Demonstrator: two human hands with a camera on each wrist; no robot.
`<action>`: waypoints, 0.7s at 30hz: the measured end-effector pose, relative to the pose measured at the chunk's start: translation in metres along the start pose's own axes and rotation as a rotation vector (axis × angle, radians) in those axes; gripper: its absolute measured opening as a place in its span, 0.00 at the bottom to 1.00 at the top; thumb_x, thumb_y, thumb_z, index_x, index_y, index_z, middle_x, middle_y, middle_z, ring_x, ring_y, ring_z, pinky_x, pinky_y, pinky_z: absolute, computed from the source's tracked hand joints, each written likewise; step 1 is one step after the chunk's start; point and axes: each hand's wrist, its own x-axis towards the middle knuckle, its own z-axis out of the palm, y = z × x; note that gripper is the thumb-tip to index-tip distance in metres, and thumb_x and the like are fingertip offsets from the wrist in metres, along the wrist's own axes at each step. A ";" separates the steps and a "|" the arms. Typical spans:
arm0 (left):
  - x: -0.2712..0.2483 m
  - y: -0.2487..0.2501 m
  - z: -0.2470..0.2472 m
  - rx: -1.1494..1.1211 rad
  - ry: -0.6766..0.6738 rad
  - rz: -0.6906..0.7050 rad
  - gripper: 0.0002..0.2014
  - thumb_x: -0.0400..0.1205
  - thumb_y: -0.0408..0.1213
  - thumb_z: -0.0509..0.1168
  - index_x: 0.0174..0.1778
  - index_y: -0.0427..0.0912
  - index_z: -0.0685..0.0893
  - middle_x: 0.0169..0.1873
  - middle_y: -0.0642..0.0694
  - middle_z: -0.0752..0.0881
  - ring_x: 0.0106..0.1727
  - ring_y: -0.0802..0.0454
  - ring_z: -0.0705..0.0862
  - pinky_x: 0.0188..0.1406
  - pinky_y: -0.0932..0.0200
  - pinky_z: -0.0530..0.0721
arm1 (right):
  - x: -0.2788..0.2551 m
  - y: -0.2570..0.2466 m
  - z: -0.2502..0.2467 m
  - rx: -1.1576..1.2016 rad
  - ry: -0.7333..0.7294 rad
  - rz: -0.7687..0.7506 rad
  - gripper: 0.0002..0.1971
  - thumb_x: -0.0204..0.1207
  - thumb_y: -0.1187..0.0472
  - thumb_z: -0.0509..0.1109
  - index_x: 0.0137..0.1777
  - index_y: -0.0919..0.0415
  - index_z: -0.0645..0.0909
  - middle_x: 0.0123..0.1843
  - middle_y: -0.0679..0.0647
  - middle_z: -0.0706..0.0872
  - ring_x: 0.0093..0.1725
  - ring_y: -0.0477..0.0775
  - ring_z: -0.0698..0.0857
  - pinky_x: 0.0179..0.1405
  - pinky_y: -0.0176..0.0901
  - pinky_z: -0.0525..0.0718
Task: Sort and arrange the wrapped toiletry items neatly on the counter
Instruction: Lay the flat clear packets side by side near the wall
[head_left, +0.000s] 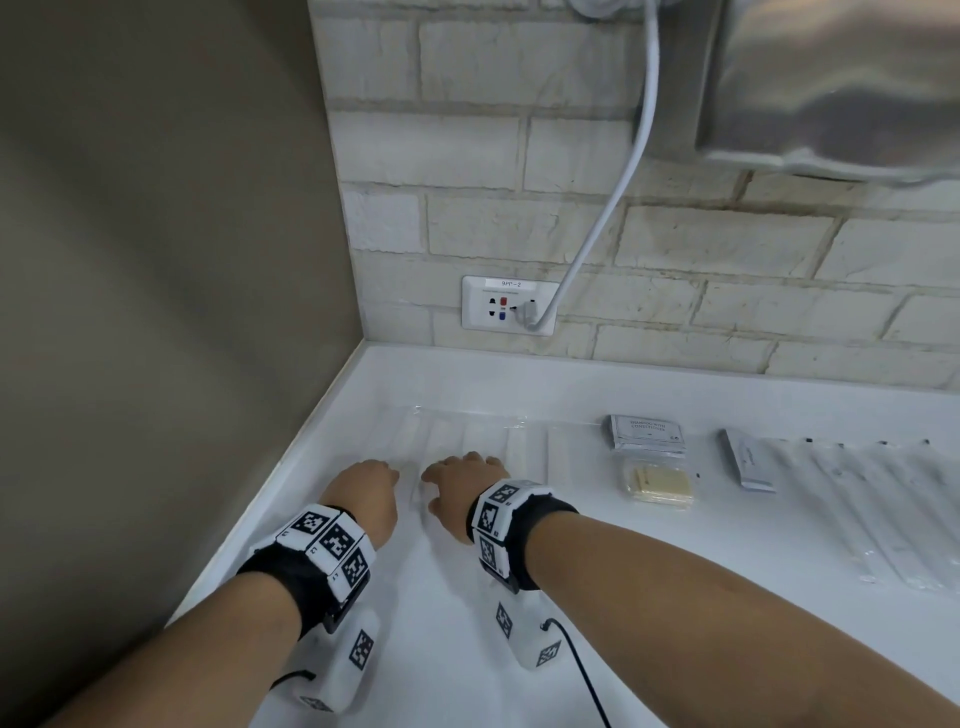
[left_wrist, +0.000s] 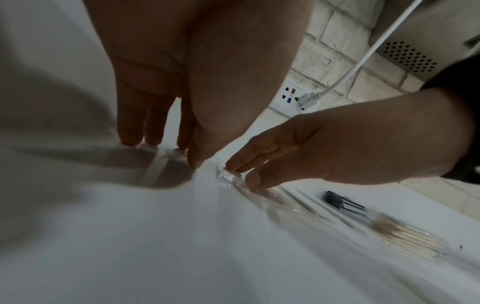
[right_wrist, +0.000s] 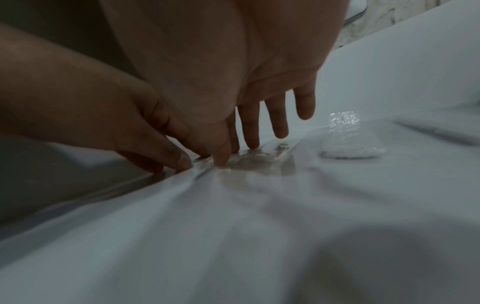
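Pressing down with both hands, I have my left hand (head_left: 366, 491) and right hand (head_left: 464, 486) side by side on the row of clear-wrapped packets (head_left: 467, 441) lying flat on the white counter (head_left: 675, 597). My fingers are fairly straight, tips touching the plastic, gripping nothing. Right of that row sit a silver shampoo sachet (head_left: 645, 433), a wrapped yellowish sponge (head_left: 658, 484) just in front of it, then more long wrapped items (head_left: 883, 509). Behind the row, a wall socket (head_left: 508, 305) holds a white cable (head_left: 618, 171).
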 end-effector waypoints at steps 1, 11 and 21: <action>0.000 0.000 0.001 -0.005 -0.005 -0.003 0.22 0.87 0.32 0.55 0.79 0.40 0.72 0.78 0.43 0.72 0.78 0.46 0.71 0.75 0.59 0.67 | 0.000 0.000 0.000 0.002 0.002 0.002 0.25 0.82 0.57 0.61 0.80 0.51 0.65 0.76 0.54 0.74 0.75 0.61 0.69 0.75 0.58 0.64; -0.007 0.004 0.002 -0.148 0.126 0.054 0.23 0.86 0.35 0.56 0.80 0.43 0.70 0.82 0.45 0.66 0.80 0.46 0.68 0.80 0.56 0.64 | -0.019 0.009 -0.002 0.098 0.100 0.023 0.28 0.82 0.53 0.60 0.81 0.53 0.62 0.82 0.54 0.65 0.80 0.60 0.63 0.79 0.57 0.61; -0.004 0.064 0.000 0.170 0.007 0.276 0.24 0.87 0.52 0.50 0.78 0.50 0.71 0.80 0.50 0.69 0.81 0.44 0.64 0.79 0.48 0.65 | -0.048 0.067 0.005 0.043 0.065 0.118 0.26 0.84 0.49 0.56 0.81 0.49 0.62 0.84 0.51 0.62 0.83 0.57 0.58 0.83 0.58 0.52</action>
